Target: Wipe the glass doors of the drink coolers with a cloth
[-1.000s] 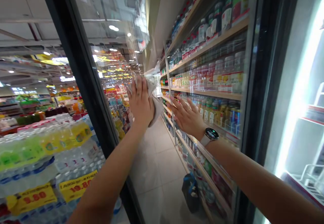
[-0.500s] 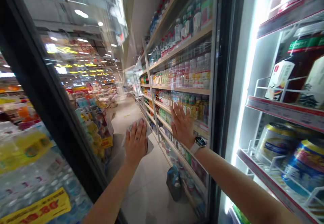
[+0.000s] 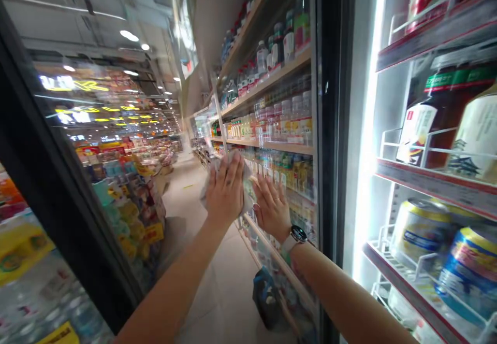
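Observation:
A glass door [image 3: 209, 261] in a dark frame [image 3: 328, 126] stands before me, with aisle and shelves showing in the glass. My left hand [image 3: 225, 191] lies flat over a pale, crumpled cloth [image 3: 248, 191] and presses it to the glass near the middle. Just right of it, my right hand [image 3: 272, 209] rests on the glass with its fingers spread and nothing visible under it. A watch [image 3: 298, 234] is on the right wrist.
Lit cooler shelves [image 3: 435, 183] with dark bottles and cans [image 3: 423, 230] stand at the right. Packed drinks and a yellow price sign [image 3: 60, 335] are at the lower left. A dark bin [image 3: 267, 300] shows low in the glass.
My left hand has moved up and to the right with the cloth, closer to my right hand. The right hand appears slightly lower and further left, and the view has shifted a little.

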{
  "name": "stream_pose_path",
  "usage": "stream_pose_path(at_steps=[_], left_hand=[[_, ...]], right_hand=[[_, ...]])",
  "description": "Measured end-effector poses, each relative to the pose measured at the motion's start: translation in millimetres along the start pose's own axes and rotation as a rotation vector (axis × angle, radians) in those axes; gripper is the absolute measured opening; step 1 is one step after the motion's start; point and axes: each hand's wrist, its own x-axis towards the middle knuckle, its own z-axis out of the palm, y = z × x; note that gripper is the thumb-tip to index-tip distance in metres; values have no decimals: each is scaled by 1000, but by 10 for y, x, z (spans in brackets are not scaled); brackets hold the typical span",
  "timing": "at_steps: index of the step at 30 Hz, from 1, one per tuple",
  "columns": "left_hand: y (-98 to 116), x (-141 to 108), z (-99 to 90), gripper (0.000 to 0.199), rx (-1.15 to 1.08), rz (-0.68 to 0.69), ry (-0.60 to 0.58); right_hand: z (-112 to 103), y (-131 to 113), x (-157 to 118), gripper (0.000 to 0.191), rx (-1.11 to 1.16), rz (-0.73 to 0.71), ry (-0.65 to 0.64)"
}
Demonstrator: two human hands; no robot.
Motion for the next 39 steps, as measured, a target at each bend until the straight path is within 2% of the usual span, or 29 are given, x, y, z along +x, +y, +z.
stream_pose_path(at_steps=[2,5,7,9,10,11,12,15,17,18,20,21,23,25,28,30,33,35,36,37,38,39], left_hand=[[140,-518,22,62,17,39,-28],[359,-1486,21,59,23,40,-82],[435,-2038,9,58,11,69,-121],[401,-2292,-6,59,1,134,-159],[346,-2260,-16,59,0,157,-175],[273,-2113,-28,60,4,165,-185],[191,-1862,-39,61,8,160,-188],[-24,-713,-27,64,26,59,-134],[-84,63,34,63,-5,-24,-83],[-81,371,69,63,-29,-53,-56],[-19,758,127,63,-87,-82,-16],[30,839,148,63,-113,-80,-2],[143,822,181,63,-141,-53,15],[264,646,220,63,-130,-7,17],[493,185,307,60,-80,79,-16],[691,-273,371,57,-52,143,-55],[982,-1159,436,52,-49,233,-98],[1085,-1711,443,51,-48,282,-132],[1091,-1902,434,51,-44,310,-139],[1064,-2006,417,51,-43,341,-151],[1008,-2007,392,52,-40,358,-154],[929,-1897,364,53,-40,359,-154]], right_hand=[[-1,1,-6,66,8,7,-12],[-8,10,-8,68,25,22,-36],[-4,14,-10,69,34,23,-34],[11,7,-10,69,38,20,-21],[20,0,-9,69,40,19,-17],[26,-8,-5,69,42,21,-18],[26,-14,1,69,44,25,-21],[-41,20,27,69,73,11,-62],[-139,123,46,69,121,-31,-115],[-193,200,53,68,140,-39,-127],[-282,386,60,68,138,35,-85],[-307,482,60,67,118,108,-40],[-306,650,53,67,66,233,33],[-256,756,44,67,27,271,50],[-176,803,30,66,-2,261,55],[-156,798,26,67,-7,257,65],[-170,791,28,68,-7,252,61],[-185,791,31,68,0,252,60],[-189,791,33,68,4,251,61],[-193,790,35,68,5,251,62],[-194,788,37,68,4,252,60],[-195,785,40,69,0,256,57]])
